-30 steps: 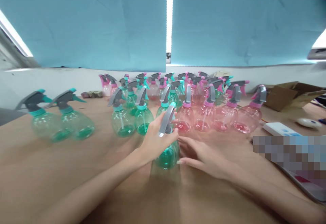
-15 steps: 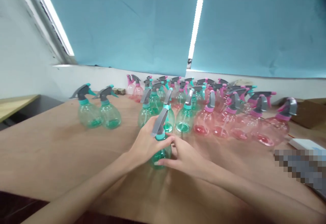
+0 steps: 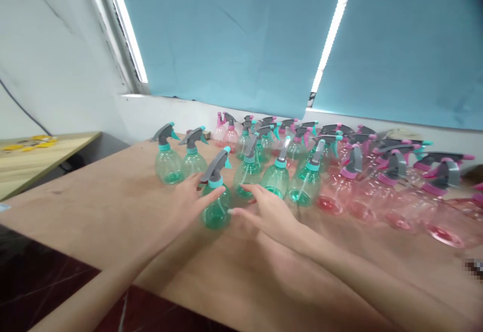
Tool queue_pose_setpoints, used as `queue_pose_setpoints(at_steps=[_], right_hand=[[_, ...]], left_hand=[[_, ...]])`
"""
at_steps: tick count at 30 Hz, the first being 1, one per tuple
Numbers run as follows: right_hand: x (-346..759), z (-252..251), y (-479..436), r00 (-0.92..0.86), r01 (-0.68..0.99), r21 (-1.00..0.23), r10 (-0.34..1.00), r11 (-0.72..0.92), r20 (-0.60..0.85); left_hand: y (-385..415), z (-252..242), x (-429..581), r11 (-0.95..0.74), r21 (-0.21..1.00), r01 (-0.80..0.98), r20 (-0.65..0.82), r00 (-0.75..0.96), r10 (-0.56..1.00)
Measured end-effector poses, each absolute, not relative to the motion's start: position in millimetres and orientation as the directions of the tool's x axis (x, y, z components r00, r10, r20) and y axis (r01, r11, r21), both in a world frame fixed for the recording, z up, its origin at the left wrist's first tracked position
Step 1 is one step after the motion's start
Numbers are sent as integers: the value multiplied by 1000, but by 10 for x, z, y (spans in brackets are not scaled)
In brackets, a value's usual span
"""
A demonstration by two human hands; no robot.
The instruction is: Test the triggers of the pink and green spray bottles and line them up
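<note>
Light level: moderate, with a cool blue cast. Source: daylight behind the blinds [image 3: 234, 35], which breaks through as two strips, one at the gap [image 3: 334, 25] between them and one along the frame [image 3: 109, 30] at left. Both strips clip to pure white. Shadows on the surface [image 3: 113, 206] are soft and weak; a faint one lies beneath my left hand [image 3: 188, 198]. Sharpness is low throughout. My left hand and my right hand [image 3: 269, 211] blur at the fingertips. The pink bottles [image 3: 415, 191] at right smear and stretch toward the edge. Straight lines bow near the borders, and the view leans. A pixelated patch [image 3: 475, 266] sits at the right edge.
</note>
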State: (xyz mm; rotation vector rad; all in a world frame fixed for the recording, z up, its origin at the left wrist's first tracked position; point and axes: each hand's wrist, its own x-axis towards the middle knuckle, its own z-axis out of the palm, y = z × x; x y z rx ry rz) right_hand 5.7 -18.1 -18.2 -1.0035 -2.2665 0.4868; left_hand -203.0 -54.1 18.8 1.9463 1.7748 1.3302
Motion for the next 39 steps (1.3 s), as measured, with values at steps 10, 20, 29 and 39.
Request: queue_pose_setpoints(at_steps=[10, 20, 29, 39], right_hand=[[159, -52, 153, -305, 721, -435, 811, 539, 500], [-48, 5, 373, -269, 740, -517, 894, 430, 359], [-186, 75, 408, -264, 741, -565, 931, 363, 252], [-219, 66, 444, -263, 755, -572, 947, 321, 185]], left_hand=[[-65, 234, -2156, -136, 585, 799, 368, -112, 923], [234, 284, -2189, -136, 533, 835, 357, -76, 931], [434, 259, -2242, -127, 494, 860, 361, -70, 930], [451, 194, -2244, -124, 506, 854, 389, -97, 916]])
